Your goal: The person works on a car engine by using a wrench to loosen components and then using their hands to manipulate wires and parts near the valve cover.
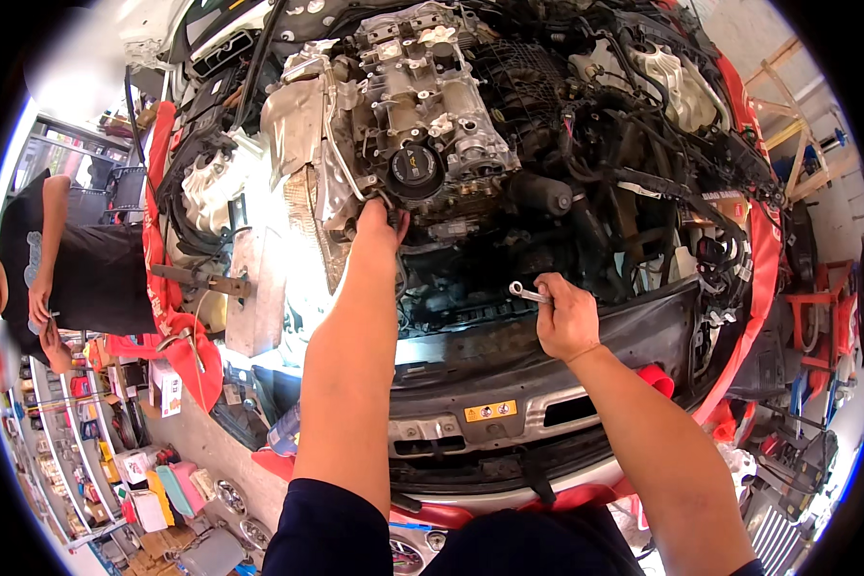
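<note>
My right hand (568,317) is closed around a metal wrench (525,291), whose ring end sticks out to the left over the dark gap in front of the engine. My left hand (380,223) reaches into the front of the engine (422,96), just below and left of the round black oil filler cap (417,169). Its fingertips go in among the metal parts and are mostly hidden, so what they touch does not show. A thin metal pipe (339,144) runs down toward that hand, beside a silvery heat shield (293,120).
Red covers (764,278) drape both fenders. A black front panel (634,331) crosses before me. A metal clamp-like tool (206,280) lies at the left by a bright light. Another person (77,254) stands at the far left, near shelves (67,422) of parts.
</note>
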Tool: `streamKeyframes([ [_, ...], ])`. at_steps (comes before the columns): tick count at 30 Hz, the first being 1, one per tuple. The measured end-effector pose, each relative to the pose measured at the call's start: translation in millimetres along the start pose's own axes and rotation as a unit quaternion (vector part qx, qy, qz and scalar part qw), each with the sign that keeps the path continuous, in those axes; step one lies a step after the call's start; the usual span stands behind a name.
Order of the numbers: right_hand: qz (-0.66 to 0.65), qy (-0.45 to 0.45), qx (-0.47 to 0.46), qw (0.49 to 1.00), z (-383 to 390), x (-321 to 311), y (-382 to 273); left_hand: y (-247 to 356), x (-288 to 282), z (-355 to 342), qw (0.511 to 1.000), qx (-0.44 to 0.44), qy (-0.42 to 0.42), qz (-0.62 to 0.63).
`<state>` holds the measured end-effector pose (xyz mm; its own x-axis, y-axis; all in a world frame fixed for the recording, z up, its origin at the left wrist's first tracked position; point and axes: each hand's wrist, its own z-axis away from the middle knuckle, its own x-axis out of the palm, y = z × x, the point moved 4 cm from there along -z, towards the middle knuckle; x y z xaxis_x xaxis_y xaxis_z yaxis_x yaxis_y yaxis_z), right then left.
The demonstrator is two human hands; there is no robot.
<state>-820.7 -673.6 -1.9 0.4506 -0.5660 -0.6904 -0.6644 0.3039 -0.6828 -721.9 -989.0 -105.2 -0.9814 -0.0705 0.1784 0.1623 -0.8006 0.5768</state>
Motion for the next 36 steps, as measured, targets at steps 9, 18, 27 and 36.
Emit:
streamKeyframes([
  [9, 0.003, -0.008, 0.004, 1.000, -0.3, 0.3, -1.7, 1.9, -2.9, -9.2, 0.999, 0.023, -0.030, -0.007],
  [18, -0.004, 0.005, -0.011, 1.000, -0.2, -0.2, -2.4, 1.7, -1.9, -5.1, 0.999, 0.026, -0.030, -0.016],
  [27, -0.002, 0.006, -0.008, 1.000, -0.9, 0.5, -1.9, 1.4, -1.5, -8.4, 0.998, 0.014, -0.053, -0.010],
  [36, 0.000, 0.005, -0.007, 1.000, -0.9, 0.3, 0.1, -0.4, -2.4, -11.5, 0.999, 0.012, -0.046, 0.006],
])
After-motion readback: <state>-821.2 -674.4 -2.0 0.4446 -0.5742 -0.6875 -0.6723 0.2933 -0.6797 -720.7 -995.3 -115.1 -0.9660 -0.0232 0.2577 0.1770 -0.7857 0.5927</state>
